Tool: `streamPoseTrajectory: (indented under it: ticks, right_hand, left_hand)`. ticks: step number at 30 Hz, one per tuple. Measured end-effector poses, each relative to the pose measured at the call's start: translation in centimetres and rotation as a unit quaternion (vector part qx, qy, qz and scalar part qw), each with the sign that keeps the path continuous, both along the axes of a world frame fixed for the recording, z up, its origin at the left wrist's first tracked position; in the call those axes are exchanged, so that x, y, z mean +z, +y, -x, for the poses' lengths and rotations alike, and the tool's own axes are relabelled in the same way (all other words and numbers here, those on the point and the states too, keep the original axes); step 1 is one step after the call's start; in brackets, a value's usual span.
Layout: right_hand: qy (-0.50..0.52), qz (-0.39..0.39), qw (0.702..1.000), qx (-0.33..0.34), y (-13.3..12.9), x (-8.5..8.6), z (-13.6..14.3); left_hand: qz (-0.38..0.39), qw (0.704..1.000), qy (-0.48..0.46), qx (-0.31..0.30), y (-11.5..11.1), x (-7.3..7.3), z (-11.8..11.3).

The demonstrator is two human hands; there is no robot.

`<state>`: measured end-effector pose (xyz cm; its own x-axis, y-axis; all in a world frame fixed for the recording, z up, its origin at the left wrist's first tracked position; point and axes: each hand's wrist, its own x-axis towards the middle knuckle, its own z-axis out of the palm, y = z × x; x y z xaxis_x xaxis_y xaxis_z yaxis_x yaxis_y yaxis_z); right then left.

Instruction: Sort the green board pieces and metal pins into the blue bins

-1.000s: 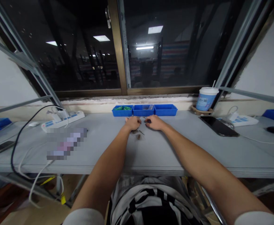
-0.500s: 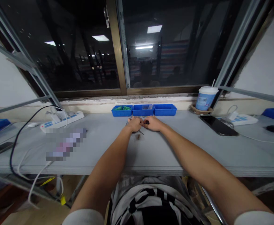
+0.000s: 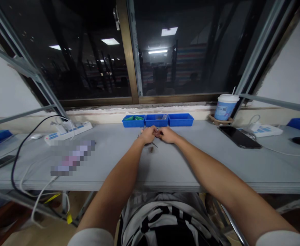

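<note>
My left hand (image 3: pixel 148 135) and my right hand (image 3: pixel 166 134) meet fingertip to fingertip over the grey table, just in front of the blue bins. The fingers of both are curled closed. Whatever they pinch is too small and too covered to make out. Below my left hand lies a thin dark piece (image 3: pixel 154 145), and nearer to me a small brown piece (image 3: pixel 151 149) rests on the tabletop. Other thin bits show partly behind my left hand. The left blue bin (image 3: pixel 134 125) holds green packets, and the middle blue bin (image 3: pixel 156 123) holds something in clear plastic.
A third blue bin (image 3: pixel 180 122) completes the row. To the right stand a lidded drink cup (image 3: pixel 225 109) on a coaster, a black phone (image 3: pixel 239 137) and a power strip (image 3: pixel 268 131). Another power strip (image 3: pixel 83 128), a blurred-out item (image 3: pixel 73 159) and loose cables occupy the left.
Both hands have shifted slightly at the fingers, with the left fingers lifted and turned a little. The dark gap in the right hand's curl has closed up. The table items stay put.
</note>
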<state>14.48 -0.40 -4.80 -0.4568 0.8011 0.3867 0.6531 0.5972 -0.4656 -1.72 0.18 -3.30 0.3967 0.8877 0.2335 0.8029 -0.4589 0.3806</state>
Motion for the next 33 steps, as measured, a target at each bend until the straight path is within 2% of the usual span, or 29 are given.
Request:
streamPoseTrajectory:
  ticks: [7, 9, 13, 18, 23, 26, 29, 31, 33]
  right_hand:
    - [0.064, 0.011, 0.994, -0.083, 0.2, 0.6, -0.7]
    - [0.093, 0.015, 0.990, -0.108, 0.2, 0.8, -0.9]
    - [0.117, 0.020, 0.986, -0.121, 0.3, 1.0, -0.9]
    - [0.182, 0.048, 0.977, -0.097, 0.8, 0.8, -0.7]
    - [0.336, 0.116, 0.935, -0.008, 0.9, 0.8, -0.7]
    - [0.353, 0.128, 0.927, -0.008, 0.8, 1.2, -0.8]
    - [0.323, 0.078, 0.937, -0.105, 0.9, 1.4, -1.3]
    - [0.252, 0.003, 0.944, -0.211, 0.9, 1.4, -2.0]
    - [0.155, -0.058, 0.938, -0.303, 0.9, 1.3, -2.8]
  left_hand:
    - [-0.029, 0.989, -0.138, -0.036, 0.0, 0.6, -0.2]
    - [-0.048, 0.985, -0.158, -0.048, -0.2, 0.8, -0.3]
    - [-0.078, 0.982, -0.168, -0.035, -0.4, 1.2, -0.5]
    - [-0.099, 0.981, -0.164, -0.020, -0.1, 0.9, -0.5]
    - [-0.094, 0.986, -0.136, 0.000, 0.1, 0.7, -0.6]
    - [-0.091, 0.987, -0.135, -0.003, 0.2, 0.6, -0.8]
    - [-0.089, 0.986, -0.142, 0.006, 0.6, 0.5, -0.7]
    - [-0.088, 0.987, -0.129, 0.027, 0.8, 0.4, -0.5]
    - [-0.086, 0.991, -0.095, 0.050, 0.8, 0.3, -0.2]
